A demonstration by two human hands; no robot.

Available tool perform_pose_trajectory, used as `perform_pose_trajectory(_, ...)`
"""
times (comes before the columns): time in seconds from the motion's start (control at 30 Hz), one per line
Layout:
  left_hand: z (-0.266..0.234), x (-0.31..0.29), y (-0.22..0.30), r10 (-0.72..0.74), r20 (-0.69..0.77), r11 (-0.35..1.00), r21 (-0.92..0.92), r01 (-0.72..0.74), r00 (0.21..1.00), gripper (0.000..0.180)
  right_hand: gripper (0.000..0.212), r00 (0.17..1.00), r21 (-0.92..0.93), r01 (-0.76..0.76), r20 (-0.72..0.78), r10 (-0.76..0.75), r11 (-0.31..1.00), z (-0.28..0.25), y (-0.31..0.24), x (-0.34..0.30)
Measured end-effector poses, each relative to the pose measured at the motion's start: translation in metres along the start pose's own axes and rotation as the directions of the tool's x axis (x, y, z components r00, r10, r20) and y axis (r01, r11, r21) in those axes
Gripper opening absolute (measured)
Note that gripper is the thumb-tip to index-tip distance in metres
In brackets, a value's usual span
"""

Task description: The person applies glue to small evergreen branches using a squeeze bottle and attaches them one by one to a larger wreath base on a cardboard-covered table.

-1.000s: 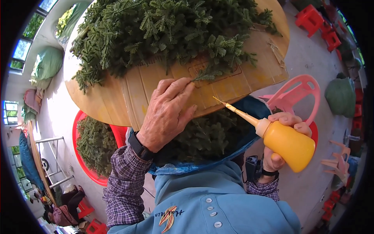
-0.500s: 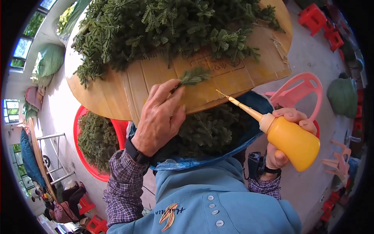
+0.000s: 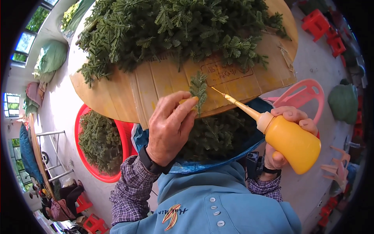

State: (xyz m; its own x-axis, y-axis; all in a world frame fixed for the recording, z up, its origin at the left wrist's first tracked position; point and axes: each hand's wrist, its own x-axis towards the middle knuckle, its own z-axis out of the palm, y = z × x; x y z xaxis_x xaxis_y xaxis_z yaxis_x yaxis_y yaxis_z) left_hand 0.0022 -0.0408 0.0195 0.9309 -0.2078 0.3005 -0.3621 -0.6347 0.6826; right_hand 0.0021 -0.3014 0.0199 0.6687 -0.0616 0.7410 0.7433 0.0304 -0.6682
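Note:
Between the closed fingers of my left hand (image 3: 171, 124) is a small green fir sprig (image 3: 199, 91), held upright over the near part of the cardboard (image 3: 163, 84). My right hand (image 3: 282, 132) grips a yellow squeeze bottle (image 3: 294, 142) whose long, thin nozzle points left. The nozzle tip is close to the sprig, with a small gap between them. A large pile of fir branches (image 3: 171, 35) covers the far part of the cardboard. Below the table edge, more fir greenery (image 3: 210, 136) lies in a blue plastic-lined container (image 3: 233, 156) at my lap.
The cardboard lies on a round wooden table (image 3: 93, 97). To the left stands a red basket (image 3: 80, 156) full of fir sprigs. A pink plastic chair (image 3: 300, 93) is at the right, with red stools (image 3: 315, 23) farther off. Another person (image 3: 64, 208) sits at lower left.
My left hand has moved slightly right and down, turning the sprig from sideways to upright. The right hand and bottle have stayed nearly in place.

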Motion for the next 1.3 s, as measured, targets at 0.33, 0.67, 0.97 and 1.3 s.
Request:
perform_pose_trajectory(0.33,0.011,0.008,-0.011,0.028,-0.124,0.995,0.095,-0.016,0.992,0.03,0.074,0.992,0.005,-0.118,0.044,0.117,0.993,0.028,0.018,0.003)
perform_pose_trajectory(0.67,0.019,0.017,-0.018,0.068,-0.196,0.967,0.253,-0.016,0.978,0.027,0.072,0.991,-0.033,-0.093,0.094,0.096,0.995,0.037,0.021,0.013)
perform_pose_trajectory(0.97,0.019,0.02,-0.018,0.061,-0.203,0.973,0.229,-0.013,0.977,0.027,0.07,0.983,-0.044,0.008,0.182,0.001,0.999,0.049,0.012,0.011)
perform_pose_trajectory(1.3,0.021,0.019,-0.021,0.061,-0.209,0.974,0.225,-0.012,0.976,0.027,0.068,0.983,-0.1,-0.015,0.179,0.033,0.995,0.054,0.016,0.009)
